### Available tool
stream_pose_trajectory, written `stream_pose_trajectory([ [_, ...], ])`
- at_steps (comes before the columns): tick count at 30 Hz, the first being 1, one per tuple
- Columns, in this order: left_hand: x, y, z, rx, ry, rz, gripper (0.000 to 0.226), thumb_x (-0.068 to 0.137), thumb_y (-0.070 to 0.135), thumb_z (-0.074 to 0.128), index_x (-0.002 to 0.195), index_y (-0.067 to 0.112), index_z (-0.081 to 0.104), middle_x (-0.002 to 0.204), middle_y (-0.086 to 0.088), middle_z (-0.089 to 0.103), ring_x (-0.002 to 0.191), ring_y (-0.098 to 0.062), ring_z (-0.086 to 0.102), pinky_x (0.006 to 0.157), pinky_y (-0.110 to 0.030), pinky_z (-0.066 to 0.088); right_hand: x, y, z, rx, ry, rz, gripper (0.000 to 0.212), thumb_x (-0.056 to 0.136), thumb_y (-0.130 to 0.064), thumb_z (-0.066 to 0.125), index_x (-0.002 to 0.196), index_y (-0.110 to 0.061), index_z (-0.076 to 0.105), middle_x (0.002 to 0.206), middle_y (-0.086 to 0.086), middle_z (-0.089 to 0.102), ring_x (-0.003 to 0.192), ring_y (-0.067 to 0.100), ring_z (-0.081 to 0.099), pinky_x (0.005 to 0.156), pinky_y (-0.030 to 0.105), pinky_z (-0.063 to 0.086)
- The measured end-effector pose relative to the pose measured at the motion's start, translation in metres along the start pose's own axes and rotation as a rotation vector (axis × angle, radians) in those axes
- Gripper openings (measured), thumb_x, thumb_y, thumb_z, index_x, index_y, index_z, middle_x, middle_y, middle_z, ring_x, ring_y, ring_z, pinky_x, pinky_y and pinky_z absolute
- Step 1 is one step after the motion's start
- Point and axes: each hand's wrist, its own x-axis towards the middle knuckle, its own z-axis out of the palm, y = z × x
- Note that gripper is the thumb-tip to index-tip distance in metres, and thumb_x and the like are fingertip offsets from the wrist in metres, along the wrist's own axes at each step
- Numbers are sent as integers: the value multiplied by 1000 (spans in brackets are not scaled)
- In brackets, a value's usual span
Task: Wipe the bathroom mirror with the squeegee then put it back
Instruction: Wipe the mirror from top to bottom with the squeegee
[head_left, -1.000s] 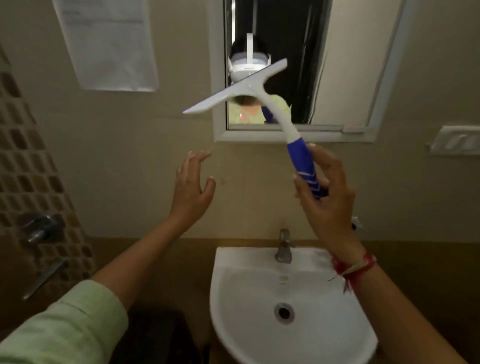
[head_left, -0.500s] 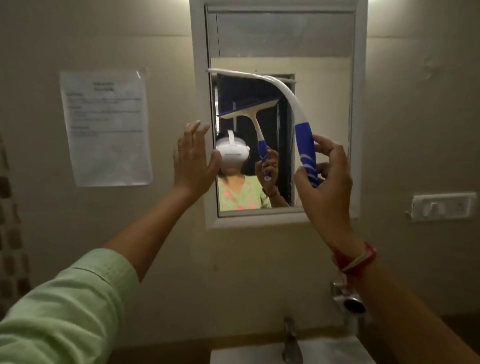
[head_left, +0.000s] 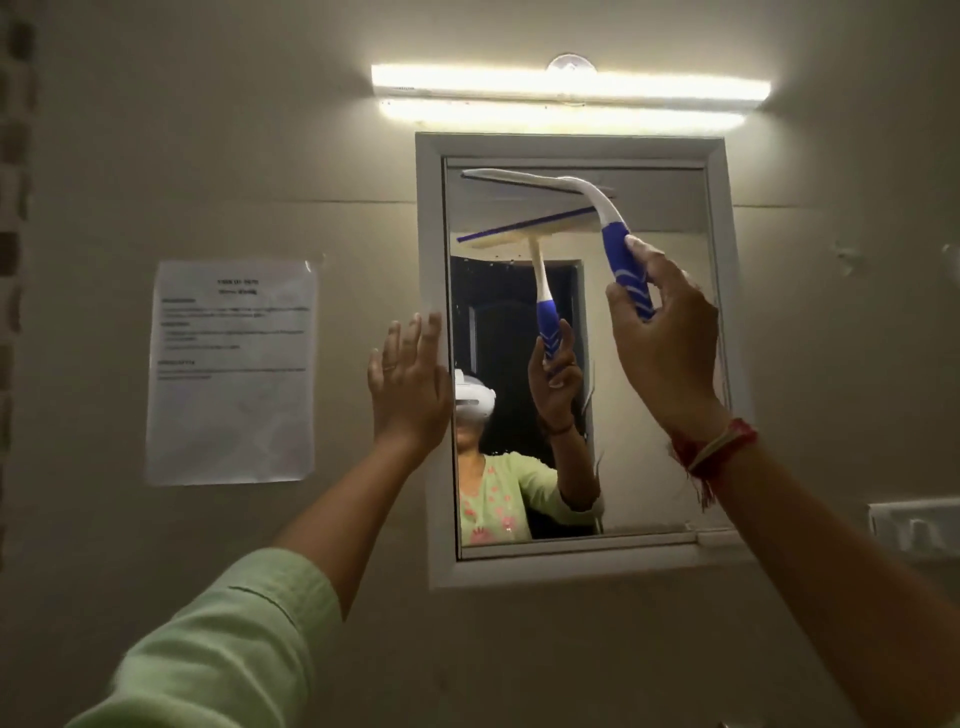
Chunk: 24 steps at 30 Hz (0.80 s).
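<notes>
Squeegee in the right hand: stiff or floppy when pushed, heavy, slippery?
Probably light: the right hand holds the squeegee up by the fingers on its handle end alone. Likely stiff: the curved neck and wide blade bar keep their shape unsupported near the top of the mirror. The white stripes on the blue handle may be grip ridges, so slipping seems unlikely.

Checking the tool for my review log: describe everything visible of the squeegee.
The white plastic squeegee with a blue, white-striped handle has a long straight blade head and a curved neck. The right hand grips its handle; the head lies nearly level near the top of the white-framed wall mirror, which reflects it.
</notes>
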Motion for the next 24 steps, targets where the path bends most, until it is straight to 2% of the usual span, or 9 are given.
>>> stream_pose_trajectory([
  [3,-2,3,7,-56,44,-27,53,92,25,27,145,27,21,150,-7,30,141,-27,18,112,-50,13,7,-3,17,-21,14,7,43,89,-21,60,130,-14,51,124,5,61,106,15,60,79,10,43],
  [7,-4,2,15,-111,126,-40,50,92,22,29,142,26,30,147,-7,36,139,-28,25,110,-50,18,6,-3,42,17,55,32,42,91,-22,55,132,-15,48,128,5,58,110,20,58,85,20,47],
  [11,-6,0,19,-127,164,-24,50,91,26,25,140,26,34,145,-8,39,138,-28,27,109,-50,19,7,2,59,97,54,53,44,92,-16,54,134,-10,44,131,9,54,113,18,55,79,6,41],
  [14,-7,0,21,-136,173,-21,49,92,27,24,140,25,35,144,-7,40,137,-28,28,109,-50,21,8,1,69,121,51,38,44,92,-14,53,135,-9,43,129,12,54,112,19,55,77,3,41],
  [17,-6,0,21,-151,179,-17,48,92,22,30,140,24,35,143,-8,42,137,-29,29,108,-51,22,9,-1,76,85,39,5,45,93,-15,51,137,-10,41,124,13,55,109,21,56,86,16,47],
  [21,-7,0,20,-149,177,-10,49,91,20,32,140,22,36,142,-9,43,137,-30,29,108,-51,22,8,-3,78,45,23,-33,45,94,-18,49,138,-11,40,121,11,60,105,22,60,86,21,49],
  [24,-8,0,20,-138,173,-11,49,91,21,32,140,22,35,143,-9,42,137,-30,29,108,-51,22,4,-3,75,4,19,-47,47,93,-20,50,138,-11,39,119,14,62,102,26,63,90,33,53],
])
